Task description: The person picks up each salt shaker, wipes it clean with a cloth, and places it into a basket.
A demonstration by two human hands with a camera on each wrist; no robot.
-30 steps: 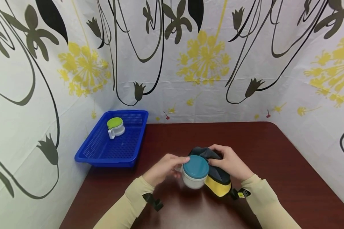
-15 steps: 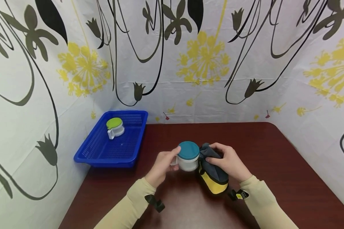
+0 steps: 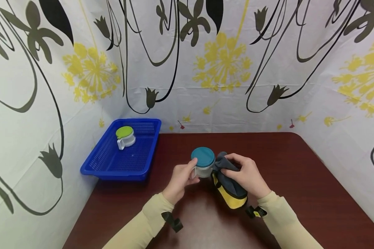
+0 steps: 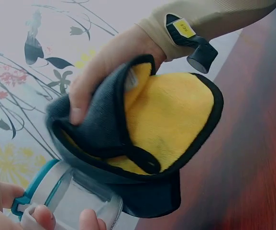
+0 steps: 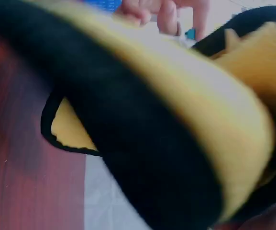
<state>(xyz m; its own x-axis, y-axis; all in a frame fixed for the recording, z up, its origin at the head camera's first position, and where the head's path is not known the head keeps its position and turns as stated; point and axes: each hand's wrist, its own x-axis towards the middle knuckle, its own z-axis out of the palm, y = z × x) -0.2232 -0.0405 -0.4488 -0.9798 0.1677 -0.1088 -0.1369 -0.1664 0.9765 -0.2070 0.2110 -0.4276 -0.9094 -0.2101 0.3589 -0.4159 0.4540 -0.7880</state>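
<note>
My left hand (image 3: 181, 180) grips a clear jar (image 3: 204, 170) by its side handle, thumb at the edge of the round teal lid (image 3: 202, 156). Held above the table, the jar tilts a little. In my right hand (image 3: 248, 174) is a bunched cleaning cloth (image 3: 232, 189), dark grey on one face and yellow on the other, with black edging. The left wrist view has the cloth (image 4: 171, 120) up against the jar's base end (image 4: 104, 206), hiding part of it. Folds of cloth (image 5: 214, 120) fill most of the right wrist view, blurred, with left-hand fingers (image 5: 166, 17) behind.
A blue plastic basket (image 3: 143, 157) stands at the table's back left. Inside it sits a similar jar with a green lid (image 3: 124, 132). The dark red-brown table (image 3: 283, 155) meets a flower-patterned curtain (image 3: 224, 114) at the back and sides.
My left hand has carried the jar back and slightly left, away from me. My right hand has shifted slightly left with the cloth, which stays near the jar's side.
</note>
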